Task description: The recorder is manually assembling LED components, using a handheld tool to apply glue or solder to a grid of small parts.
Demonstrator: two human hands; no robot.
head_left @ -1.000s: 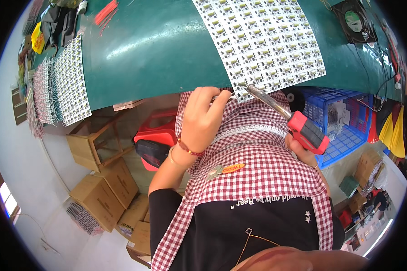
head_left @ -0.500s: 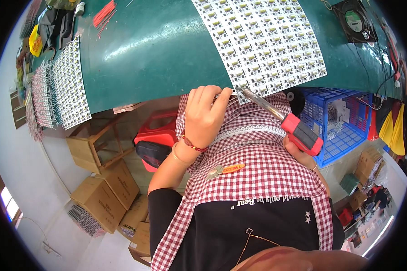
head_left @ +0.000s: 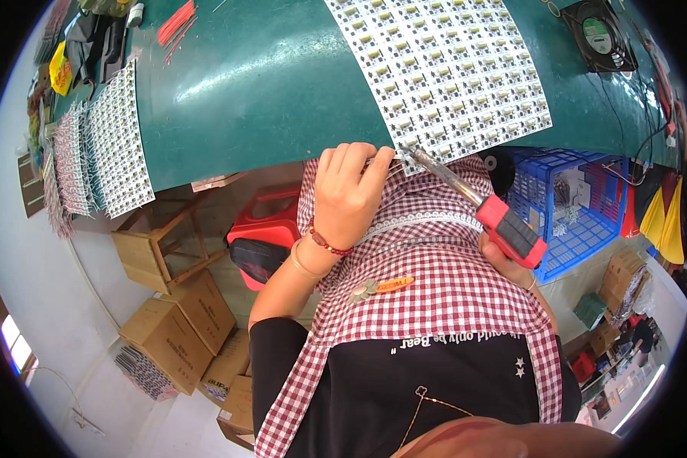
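At the left end of your counter, a wired board sheet lies near the edge, probably parked there to leave you working room. Loose red wires lie by the far edge. Your left hand has a narrow pinch grip on what looks like a thin pale wire, likely to steady it; knuckles up, wrist bent, forearm rising from below. The main board sheet sits right of centre, its near-left corner overhanging the near edge, perhaps for easier access. The soldering iron slants up-left, tip at that corner. Your right hand grips its handle from beneath, low beside the apron, mostly hidden, so you cannot tell each finger's position.
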